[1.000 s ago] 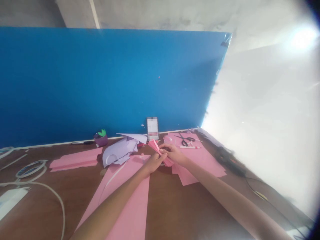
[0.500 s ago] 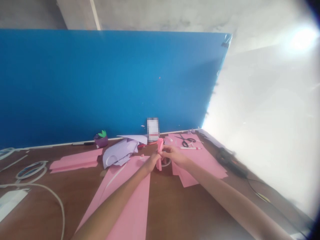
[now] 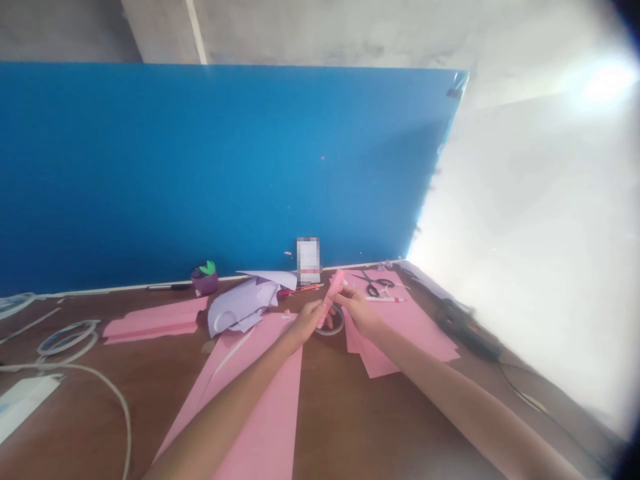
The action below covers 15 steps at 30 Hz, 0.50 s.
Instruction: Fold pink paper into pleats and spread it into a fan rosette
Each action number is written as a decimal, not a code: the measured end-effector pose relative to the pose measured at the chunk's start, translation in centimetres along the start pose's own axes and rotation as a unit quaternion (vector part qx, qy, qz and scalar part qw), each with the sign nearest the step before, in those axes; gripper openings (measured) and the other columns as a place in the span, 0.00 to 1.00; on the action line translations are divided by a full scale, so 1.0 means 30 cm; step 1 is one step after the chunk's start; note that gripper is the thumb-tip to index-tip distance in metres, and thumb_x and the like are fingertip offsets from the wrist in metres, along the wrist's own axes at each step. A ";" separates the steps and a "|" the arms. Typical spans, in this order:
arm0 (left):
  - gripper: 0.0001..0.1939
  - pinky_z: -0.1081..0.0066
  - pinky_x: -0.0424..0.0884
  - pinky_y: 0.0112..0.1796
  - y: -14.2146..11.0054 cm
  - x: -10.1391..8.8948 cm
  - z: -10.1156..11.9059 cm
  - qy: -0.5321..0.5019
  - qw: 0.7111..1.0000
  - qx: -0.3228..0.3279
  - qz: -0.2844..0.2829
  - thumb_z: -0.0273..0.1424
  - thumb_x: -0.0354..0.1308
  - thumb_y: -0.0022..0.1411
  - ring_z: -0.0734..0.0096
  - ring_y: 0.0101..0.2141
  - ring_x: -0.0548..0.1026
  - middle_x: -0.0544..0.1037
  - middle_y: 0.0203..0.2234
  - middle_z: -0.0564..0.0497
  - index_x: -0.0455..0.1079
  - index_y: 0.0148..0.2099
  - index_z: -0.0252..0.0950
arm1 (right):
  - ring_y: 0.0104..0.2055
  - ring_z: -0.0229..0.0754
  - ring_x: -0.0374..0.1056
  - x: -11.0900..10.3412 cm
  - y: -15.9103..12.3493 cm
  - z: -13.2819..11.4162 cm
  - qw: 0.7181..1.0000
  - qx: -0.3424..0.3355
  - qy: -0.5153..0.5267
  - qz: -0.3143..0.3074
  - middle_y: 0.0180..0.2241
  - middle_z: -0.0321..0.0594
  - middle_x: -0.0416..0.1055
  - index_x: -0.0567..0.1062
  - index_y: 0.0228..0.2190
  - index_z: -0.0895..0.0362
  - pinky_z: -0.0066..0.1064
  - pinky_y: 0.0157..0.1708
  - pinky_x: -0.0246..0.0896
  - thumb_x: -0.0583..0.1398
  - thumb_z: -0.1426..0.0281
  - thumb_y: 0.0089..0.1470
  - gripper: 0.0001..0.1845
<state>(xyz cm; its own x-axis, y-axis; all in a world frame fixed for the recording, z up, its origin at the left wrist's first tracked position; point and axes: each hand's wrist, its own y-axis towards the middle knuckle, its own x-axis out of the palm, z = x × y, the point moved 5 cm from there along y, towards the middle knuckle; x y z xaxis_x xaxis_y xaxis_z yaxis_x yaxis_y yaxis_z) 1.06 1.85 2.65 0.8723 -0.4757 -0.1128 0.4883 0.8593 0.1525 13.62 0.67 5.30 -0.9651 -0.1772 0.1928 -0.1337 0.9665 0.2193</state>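
Between my two hands is a narrow folded strip of pink paper (image 3: 334, 291), held tilted with its top leaning right. My left hand (image 3: 309, 321) is closed on its lower left side. The fingers of my right hand (image 3: 356, 307) pinch its right side. Just beneath the hands a roll of tape (image 3: 331, 329) lies on the brown table (image 3: 345, 413), partly covered by the fingers. A large pink sheet (image 3: 260, 400) lies under my left forearm. More pink sheets (image 3: 400, 333) lie beside my right hand.
Scissors (image 3: 373, 289) and a marker (image 3: 385, 299) rest on the right-hand pink sheets. Crumpled lilac paper (image 3: 245, 303), folded pink paper (image 3: 155, 320) and a purple paper piece with green leaves (image 3: 204, 279) are left. A glue gun (image 3: 465, 333) with a cord lies right. A blue panel (image 3: 225, 167) stands behind.
The pink paper strip has turned from upright to leaning right, and its top has moved right. More of the tape roll below now shows. Both hands keep hold of the strip.
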 end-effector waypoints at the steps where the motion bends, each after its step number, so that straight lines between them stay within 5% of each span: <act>1: 0.26 0.71 0.63 0.30 0.000 -0.001 -0.002 -0.013 1.000 -0.008 0.002 0.51 0.51 0.62 0.70 0.25 0.72 0.76 0.22 0.48 0.72 0.36 0.31 | 0.21 0.37 0.65 0.004 -0.001 -0.008 1.000 0.001 -0.001 0.000 0.19 0.34 0.68 0.71 0.25 0.56 0.32 0.24 0.59 0.65 0.61 0.50 0.13; 6: 0.22 0.65 0.69 0.43 0.000 -0.005 0.006 -0.086 0.996 -0.003 0.013 0.47 0.57 0.60 0.63 0.35 0.77 0.80 0.31 0.45 0.73 0.43 0.32 | 0.20 0.37 0.64 -0.002 0.008 -0.018 0.999 0.001 -0.038 0.033 0.19 0.33 0.68 0.71 0.23 0.56 0.33 0.24 0.61 0.68 0.61 0.45 0.14; 15: 0.13 0.69 0.68 0.39 0.007 -0.039 -0.015 -0.214 0.976 -0.019 0.020 0.38 0.63 0.56 0.67 0.33 0.76 0.78 0.30 0.47 0.72 0.36 0.33 | 0.27 0.39 0.68 0.014 0.017 -0.007 0.996 -0.020 -0.074 -0.042 0.23 0.35 0.70 0.75 0.30 0.55 0.36 0.35 0.64 0.65 0.58 0.52 0.12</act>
<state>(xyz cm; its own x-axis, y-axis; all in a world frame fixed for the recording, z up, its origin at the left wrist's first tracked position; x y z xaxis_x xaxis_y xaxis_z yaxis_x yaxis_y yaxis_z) 0.13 2.66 2.37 0.8248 -0.4697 0.3146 0.4598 0.8812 0.1100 13.17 1.07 5.69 -0.9739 -0.2250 0.0299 -0.2091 0.9408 0.2669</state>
